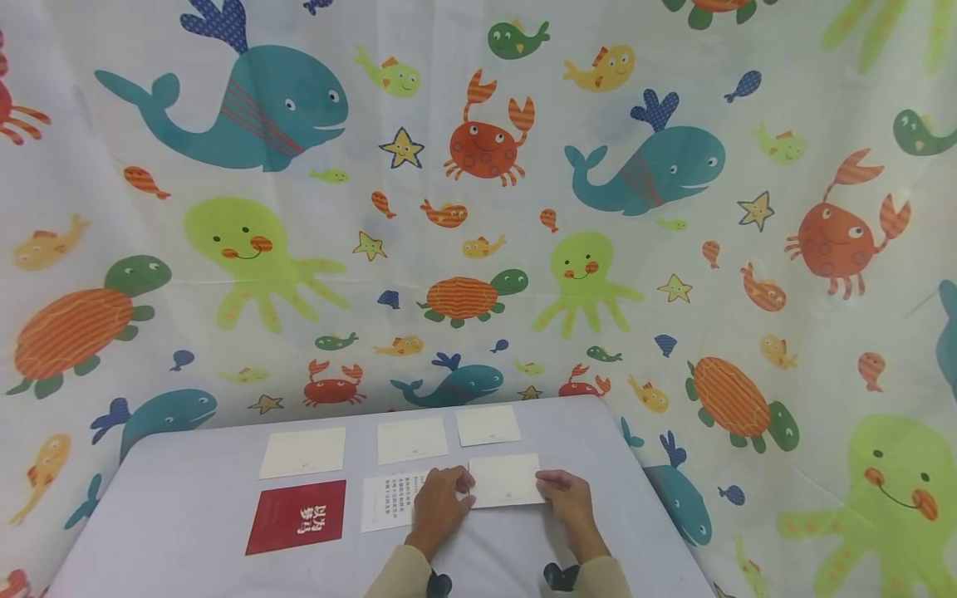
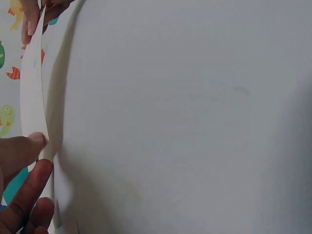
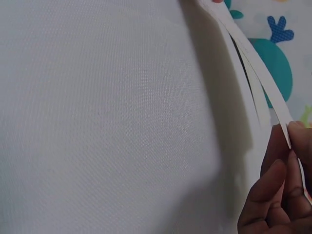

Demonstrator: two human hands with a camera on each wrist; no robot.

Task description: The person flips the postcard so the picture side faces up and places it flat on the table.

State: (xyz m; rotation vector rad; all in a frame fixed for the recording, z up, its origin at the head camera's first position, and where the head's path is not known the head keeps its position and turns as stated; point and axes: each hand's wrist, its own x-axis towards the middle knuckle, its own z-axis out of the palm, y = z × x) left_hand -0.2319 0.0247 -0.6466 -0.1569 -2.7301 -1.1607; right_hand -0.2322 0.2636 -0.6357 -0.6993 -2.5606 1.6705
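Observation:
Both hands hold one blank cream card (image 1: 505, 481) by its opposite short sides, over the front right part of the table. My left hand (image 1: 439, 508) pinches the left edge between thumb and fingers. The right edge is pinched by my right hand (image 1: 570, 508). In the left wrist view the card (image 2: 33, 92) shows nearly edge-on and slightly bowed, with the left thumb (image 2: 22, 151) on its face. The right wrist view also shows the card (image 3: 263, 73) edge-on, in the grip of the right fingers (image 3: 270, 185). A white card with printed characters (image 1: 381, 502) lies partly hidden behind my left hand.
Three cream cards lie along the back: a left one (image 1: 302, 453), a middle one (image 1: 413, 440) and a right one (image 1: 488, 425). A red card with white characters (image 1: 287, 517) lies front left. The white-covered table (image 1: 172, 507) meets a sea-animal curtain (image 1: 419, 249) behind.

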